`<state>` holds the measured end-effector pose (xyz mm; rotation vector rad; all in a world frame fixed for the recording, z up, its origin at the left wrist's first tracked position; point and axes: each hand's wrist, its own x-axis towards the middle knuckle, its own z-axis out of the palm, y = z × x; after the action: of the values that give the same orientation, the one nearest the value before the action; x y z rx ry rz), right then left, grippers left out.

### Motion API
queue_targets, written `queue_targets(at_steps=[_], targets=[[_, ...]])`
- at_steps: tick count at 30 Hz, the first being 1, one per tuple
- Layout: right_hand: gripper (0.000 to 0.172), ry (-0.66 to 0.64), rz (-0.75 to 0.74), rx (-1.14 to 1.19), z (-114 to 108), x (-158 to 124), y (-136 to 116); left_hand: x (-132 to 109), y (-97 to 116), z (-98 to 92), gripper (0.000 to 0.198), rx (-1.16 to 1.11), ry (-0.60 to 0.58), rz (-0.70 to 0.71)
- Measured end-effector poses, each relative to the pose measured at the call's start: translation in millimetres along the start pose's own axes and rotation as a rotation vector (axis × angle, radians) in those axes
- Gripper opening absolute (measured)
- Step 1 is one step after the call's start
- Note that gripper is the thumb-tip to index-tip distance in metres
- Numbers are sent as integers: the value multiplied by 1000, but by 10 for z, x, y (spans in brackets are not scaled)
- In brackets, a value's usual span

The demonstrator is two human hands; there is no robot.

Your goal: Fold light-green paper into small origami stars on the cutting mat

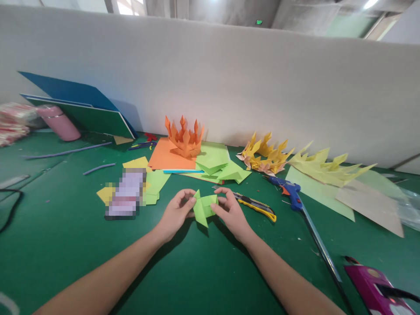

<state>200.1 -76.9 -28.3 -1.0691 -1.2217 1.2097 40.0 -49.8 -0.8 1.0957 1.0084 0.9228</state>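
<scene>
Both hands hold a folded piece of light green paper (204,209) just over the green table. My left hand (177,212) pinches its left side, where a pointed strip runs from top to bottom. On the other side, my right hand (233,214) grips the paper's right end between thumb and fingers. A yellow utility knife (257,206) lies right beside the right hand. Behind the hands rest folded light green sheets (229,170). To the left lies a blurred-out phone (127,192) on small yellow and green papers.
An orange paper crown (186,142) stands on orange paper at the back. Right of it are a yellow-orange paper crown (265,153) and a pale yellow one (328,166). A blue glue gun (288,189), a magenta power strip (376,284) and a pink bottle (61,122) lie around. A white partition (210,78) closes the back.
</scene>
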Motion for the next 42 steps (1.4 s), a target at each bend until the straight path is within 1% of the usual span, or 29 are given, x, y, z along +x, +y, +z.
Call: queue_targets(at_steps=[3,5,7,8,10,11,12,13,15,17,19,23,27,32,34,39,42], targets=[[31,87,-26,15,-14,31,32,-5,-15,3,46,42,-73,-19],[29,123,-58,0,-21,44,48,3,-30,-2,44,58,-78,-15],[29,162,-125,-43,-24,43,46,14,-46,-11,41,51,-51,-13],[29,201,-180,-89,-25,34,36,20,-52,-15,40,37,-30,-14],[26,323,-328,-247,-22,1,-2,25,-59,-20,39,0,11,-15],[24,405,-411,-353,-19,-22,-28,24,-60,-19,38,-16,25,-13],[16,453,-478,-470,-13,-46,-53,20,-59,-15,38,-24,32,-10],[9,453,-532,-575,-4,-69,-77,14,-56,-10,38,-26,32,-8],[9,408,-581,-721,21,-104,-107,-3,-45,3,37,-26,16,-5],[11,353,-576,-811,52,-119,-109,-20,-34,16,35,-39,-5,-2],[11,342,-561,-859,79,-118,-93,-33,-29,22,33,-52,-22,-2],[7,391,-532,-866,100,-107,-63,-41,-46,17,26,-20,-21,13],[6,375,-531,-865,94,-103,-62,-35,-60,12,24,23,-15,37],[8,357,-534,-881,92,-103,-64,-48,-22,28,35,-31,-34,-66],[9,352,-537,-892,95,-106,-63,-52,-15,33,36,-32,-34,-78],[10,339,-529,-914,104,-108,-59,-33,-39,24,30,-7,3,-33],[11,339,-536,-920,103,-107,-58,-14,-45,7,26,51,36,27]])
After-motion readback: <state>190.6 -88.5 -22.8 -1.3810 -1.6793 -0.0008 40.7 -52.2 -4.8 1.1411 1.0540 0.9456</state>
